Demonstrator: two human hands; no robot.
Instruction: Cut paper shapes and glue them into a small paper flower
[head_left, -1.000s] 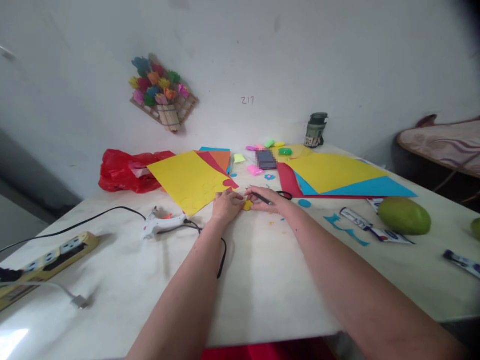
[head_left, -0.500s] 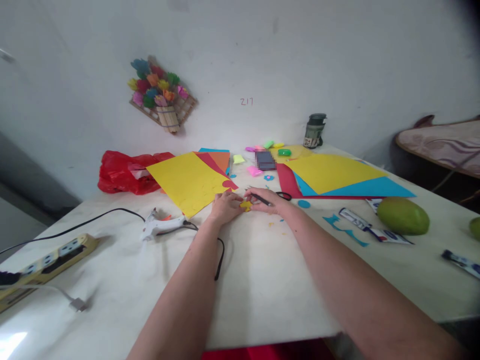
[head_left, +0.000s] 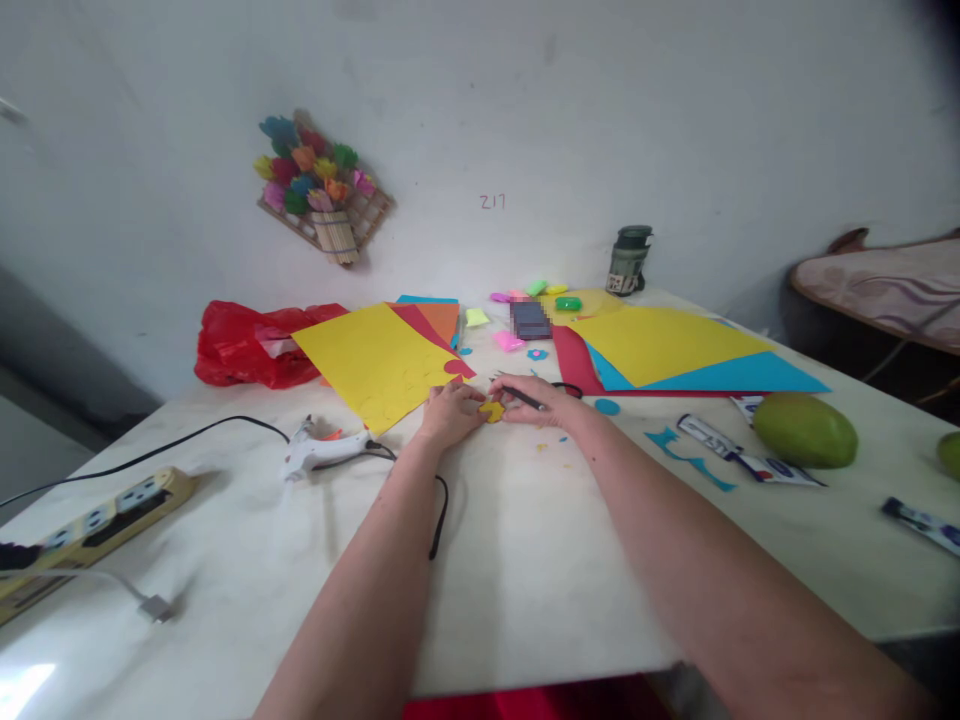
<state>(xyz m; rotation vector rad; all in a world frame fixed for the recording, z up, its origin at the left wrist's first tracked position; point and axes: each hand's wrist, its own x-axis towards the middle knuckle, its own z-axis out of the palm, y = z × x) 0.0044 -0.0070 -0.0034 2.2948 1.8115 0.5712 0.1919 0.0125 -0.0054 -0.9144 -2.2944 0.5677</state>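
A small yellow cut-out (head_left: 492,411) with a wavy, flower-like edge lies between my hands at the middle of the table. My left hand (head_left: 451,413) grips its left edge with closed fingertips. In my right hand (head_left: 541,404) is a dark pen (head_left: 524,399), held slanting, with the fingertips close to the cut-out's right side. Whether the pen tip touches the cut-out cannot be made out. Behind my right wrist, scissors (head_left: 568,388) are partly hidden. Yellow and blue scraps (head_left: 541,447) lie near that hand, along with a blue disc (head_left: 607,407).
To the left are a white glue gun (head_left: 322,455) with its black cord and a power strip (head_left: 97,530). Coloured sheets (head_left: 379,365) and a red plastic bag (head_left: 255,345) lie behind it. On the right are more sheets (head_left: 675,340), glue tubes (head_left: 709,437) and a green fruit (head_left: 806,430).
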